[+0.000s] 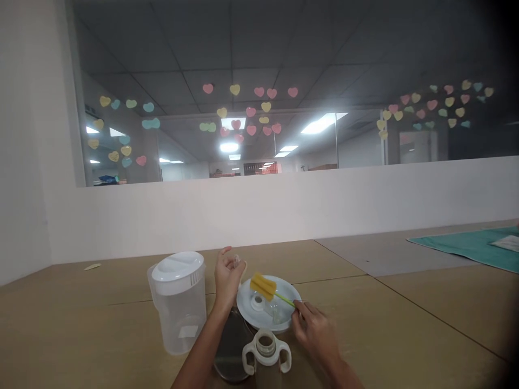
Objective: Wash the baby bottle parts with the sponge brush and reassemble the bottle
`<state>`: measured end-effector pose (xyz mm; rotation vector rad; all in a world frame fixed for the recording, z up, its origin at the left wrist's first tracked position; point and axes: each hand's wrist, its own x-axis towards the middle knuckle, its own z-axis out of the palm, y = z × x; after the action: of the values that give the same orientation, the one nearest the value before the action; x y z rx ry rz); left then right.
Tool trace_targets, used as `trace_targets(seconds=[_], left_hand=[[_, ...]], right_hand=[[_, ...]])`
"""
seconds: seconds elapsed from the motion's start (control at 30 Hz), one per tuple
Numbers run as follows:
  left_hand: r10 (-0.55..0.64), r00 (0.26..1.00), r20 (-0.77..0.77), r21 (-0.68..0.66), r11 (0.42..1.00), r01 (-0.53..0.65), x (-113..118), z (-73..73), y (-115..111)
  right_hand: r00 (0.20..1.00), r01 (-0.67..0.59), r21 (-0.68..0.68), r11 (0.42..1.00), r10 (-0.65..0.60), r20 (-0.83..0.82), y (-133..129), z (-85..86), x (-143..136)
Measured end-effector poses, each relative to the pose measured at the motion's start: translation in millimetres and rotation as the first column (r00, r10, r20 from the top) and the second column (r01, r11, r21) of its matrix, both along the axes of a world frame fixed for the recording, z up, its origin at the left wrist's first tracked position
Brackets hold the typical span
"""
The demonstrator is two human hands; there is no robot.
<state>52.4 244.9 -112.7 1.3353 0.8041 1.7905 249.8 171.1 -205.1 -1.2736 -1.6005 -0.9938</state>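
1. A bottle brush with a yellow sponge head and thin green plastic handle [268, 289] lies slanted across a round white plate [247, 312]. The right hand [314, 330] pinches the near end of the handle, its grip closed on the stick between thumb and fingertips, wrist low over the bench.
2. The sponge head is soft-looking and cylindrical; it sits up and to the left of the right grip, over the plate's far half.
3. The left hand [227, 278] is raised left of the sponge, forearm coming up from the bottom edge, fingers curled together around a small pale translucent piece [238, 263]. What that piece is cannot be made out.
4. On the plate, just left of the right grip, lie a small white ring-shaped part [258, 301] and a clear, glassy-looking part [277, 313]; their detail is blurred.
5. Below the plate, near both wrists, stands one baby bottle with two cream loop handles and an open neck [266, 354], its body cut off by the frame edge. A dark rounded flat thing [229, 346] lies beside it, under the left forearm.
6. Left of the left hand stands one frosted translucent plastic jug with a white lid [179, 302].
7. All rest on a smooth tan wooden bench [405, 329]. Far right of the right grip lies a teal cloth [466, 244].
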Motion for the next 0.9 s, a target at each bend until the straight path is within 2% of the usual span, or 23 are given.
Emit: trace_targets(seconds=[0.07,0.17,0.23,0.3,0.37,0.5,0.63,0.77,0.9], left_hand=[[0.045,0.997,-0.059,-0.002,0.999,-0.045,-5,-0.7,2],[-0.042,0.989,-0.144,-0.025,0.999,0.039,-7,-2.4,5],[-0.060,0.947,-0.315,-0.002,0.998,0.062,-6,-2.1,5],[0.041,0.831,-0.554,0.088,0.996,0.010,-4,0.8,1],[0.162,0.675,-0.720,0.192,0.981,-0.032,-5,6.2,-7],[0.214,0.452,-0.866,0.259,0.965,0.039,-12,17.0,-23],[0.167,0.258,-0.952,0.196,0.976,0.093,-23,17.4,-24],[0.014,0.072,-0.997,0.019,0.998,0.068,-34,12.4,-18],[-0.088,-0.056,-0.995,-0.089,0.996,0.016,-41,8.3,-16]], right_hand=[[0.996,0.048,0.021,0.999,-0.046,-0.073,0,0.5,1],[0.993,0.026,0.047,0.999,-0.020,-0.119,-1,2.3,1],[0.993,-0.024,0.061,0.998,0.031,-0.113,-2,2.6,-2],[0.992,-0.058,0.059,0.997,0.065,-0.110,-2,1.3,-7],[0.992,-0.044,0.034,0.998,0.048,-0.120,-2,-1.6,-11],[0.988,0.058,-0.060,0.997,-0.066,-0.140,1,-6.9,-12],[0.977,0.083,-0.091,0.992,-0.099,-0.189,3,-6.6,-7],[0.971,0.084,-0.124,0.989,-0.110,-0.213,2,-4.7,-4],[0.964,0.081,-0.168,0.983,-0.120,-0.237,1,-4.4,-4]])
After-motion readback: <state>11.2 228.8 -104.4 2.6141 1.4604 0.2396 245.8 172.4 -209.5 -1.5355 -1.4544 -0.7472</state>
